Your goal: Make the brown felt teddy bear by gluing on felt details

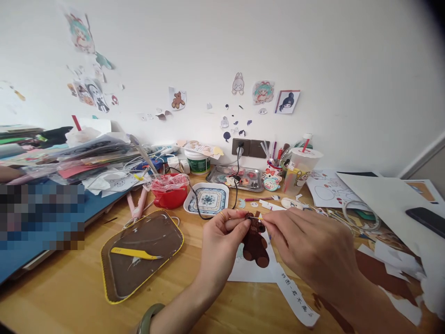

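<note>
A dark brown teddy bear cutout [255, 248] hangs in front of me, its body and round feet tilted down to the right. My left hand [222, 239] pinches it by the head between thumb and fingers. At the head's right side, my right hand [306, 246] is closed on a thin yellow stick [257, 218], whose left end reaches the bear; I cannot make out its exact kind. Below the bear lie a white paper sheet [248, 275] and a paper strip with handwriting [295, 301].
Yellow tweezers [135, 253] lie on a brown yellow-edged tray [111, 283]. Behind stand a red bowl [170, 197], a patterned tray [224, 204], a metal tray [257, 185] and a drink cup [299, 171]. Paper scraps [398, 256] lie right; plastic-wrapped papers [90, 150] are piled left.
</note>
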The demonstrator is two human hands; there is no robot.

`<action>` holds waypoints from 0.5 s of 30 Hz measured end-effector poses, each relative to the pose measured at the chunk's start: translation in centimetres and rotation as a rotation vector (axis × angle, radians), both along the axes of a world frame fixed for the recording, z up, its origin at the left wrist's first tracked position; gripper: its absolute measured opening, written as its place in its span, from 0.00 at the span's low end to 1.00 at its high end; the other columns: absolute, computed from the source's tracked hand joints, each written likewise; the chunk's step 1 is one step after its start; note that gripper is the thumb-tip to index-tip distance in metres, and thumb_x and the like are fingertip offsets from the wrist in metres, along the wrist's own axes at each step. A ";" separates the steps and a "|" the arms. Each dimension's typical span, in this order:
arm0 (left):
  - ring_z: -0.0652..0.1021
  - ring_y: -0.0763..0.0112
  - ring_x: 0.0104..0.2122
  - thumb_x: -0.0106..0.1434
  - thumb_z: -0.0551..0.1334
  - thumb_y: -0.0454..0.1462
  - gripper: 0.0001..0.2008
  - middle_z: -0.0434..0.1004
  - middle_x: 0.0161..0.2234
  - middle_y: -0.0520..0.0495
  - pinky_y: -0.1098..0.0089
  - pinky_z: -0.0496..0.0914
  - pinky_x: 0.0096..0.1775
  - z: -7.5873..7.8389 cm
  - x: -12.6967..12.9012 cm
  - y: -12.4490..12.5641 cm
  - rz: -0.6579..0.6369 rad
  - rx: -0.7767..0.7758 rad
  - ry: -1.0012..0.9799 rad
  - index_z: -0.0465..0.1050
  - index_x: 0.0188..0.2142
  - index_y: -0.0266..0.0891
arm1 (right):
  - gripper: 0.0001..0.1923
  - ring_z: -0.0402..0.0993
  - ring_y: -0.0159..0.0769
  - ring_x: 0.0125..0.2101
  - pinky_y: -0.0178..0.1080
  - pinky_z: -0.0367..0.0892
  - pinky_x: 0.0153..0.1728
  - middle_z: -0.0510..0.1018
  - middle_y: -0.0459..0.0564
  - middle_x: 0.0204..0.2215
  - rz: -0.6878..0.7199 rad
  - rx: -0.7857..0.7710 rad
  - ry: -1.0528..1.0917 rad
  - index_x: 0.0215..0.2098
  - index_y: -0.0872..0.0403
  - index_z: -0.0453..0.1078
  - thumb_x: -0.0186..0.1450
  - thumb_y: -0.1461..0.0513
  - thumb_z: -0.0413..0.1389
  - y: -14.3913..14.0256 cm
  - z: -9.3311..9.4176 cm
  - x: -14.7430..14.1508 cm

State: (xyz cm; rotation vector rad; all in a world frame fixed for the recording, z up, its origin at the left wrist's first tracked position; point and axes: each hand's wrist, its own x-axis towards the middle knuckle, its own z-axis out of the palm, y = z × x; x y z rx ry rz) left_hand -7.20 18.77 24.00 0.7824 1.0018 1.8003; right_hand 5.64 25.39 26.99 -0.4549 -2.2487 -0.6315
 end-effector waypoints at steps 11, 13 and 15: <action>0.70 0.74 0.11 0.57 0.58 0.33 0.13 0.75 0.17 0.53 0.76 0.60 0.15 0.1 0.2 -0.1 -0.022 -0.008 0.033 0.52 0.38 0.40 | 0.04 0.68 0.29 0.20 0.34 0.54 0.22 0.74 0.42 0.18 0.029 -0.117 0.181 0.27 0.55 0.70 0.59 0.64 0.54 0.0 -0.8 -0.7; 0.72 0.72 0.13 0.58 0.58 0.33 0.14 0.76 0.20 0.51 0.76 0.60 0.15 0.1 0.0 0.1 0.047 0.006 0.035 0.52 0.39 0.40 | 0.04 0.68 0.27 0.19 0.32 0.55 0.22 0.74 0.41 0.19 0.026 -0.214 0.252 0.28 0.54 0.70 0.59 0.63 0.54 0.2 -0.8 -0.6; 0.74 0.70 0.16 0.57 0.59 0.34 0.14 0.77 0.22 0.50 0.75 0.62 0.17 0.1 -0.3 0.2 0.094 0.022 0.034 0.53 0.40 0.40 | 0.04 0.68 0.26 0.20 0.31 0.57 0.23 0.75 0.41 0.21 0.014 -0.324 0.289 0.31 0.54 0.69 0.60 0.62 0.53 0.3 -0.7 -0.5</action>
